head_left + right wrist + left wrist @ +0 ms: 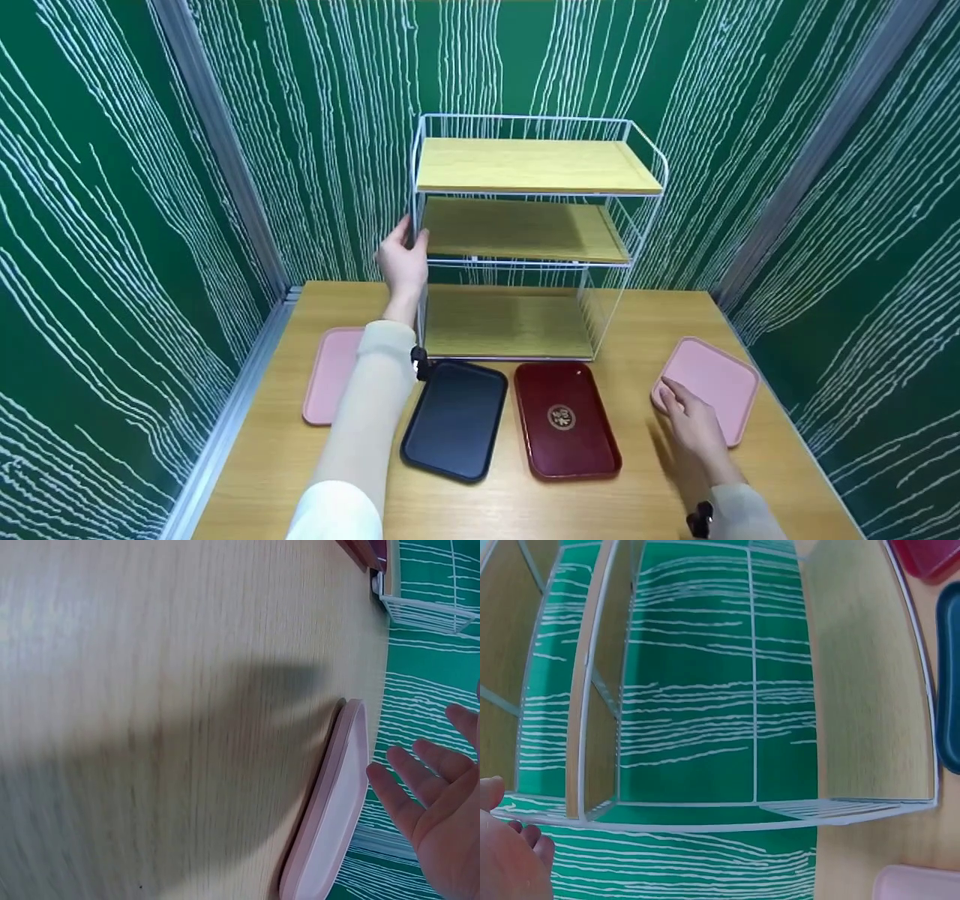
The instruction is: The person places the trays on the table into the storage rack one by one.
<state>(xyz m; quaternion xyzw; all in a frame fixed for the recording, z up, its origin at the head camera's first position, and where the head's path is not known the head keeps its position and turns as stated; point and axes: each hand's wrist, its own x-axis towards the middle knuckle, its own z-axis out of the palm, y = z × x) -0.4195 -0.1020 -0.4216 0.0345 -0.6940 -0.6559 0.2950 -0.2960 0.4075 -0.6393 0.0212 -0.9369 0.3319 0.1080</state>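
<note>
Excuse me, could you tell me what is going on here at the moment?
A person grips the wire frame of a three-tier rack at its left side with their left hand. Their right hand is raised near the right pink tray and holds nothing. The rack stands on a wood-toned table, with a dark tray and a red tray lying in front of it. The left pink tray lies partly hidden by the left sleeve.
</note>
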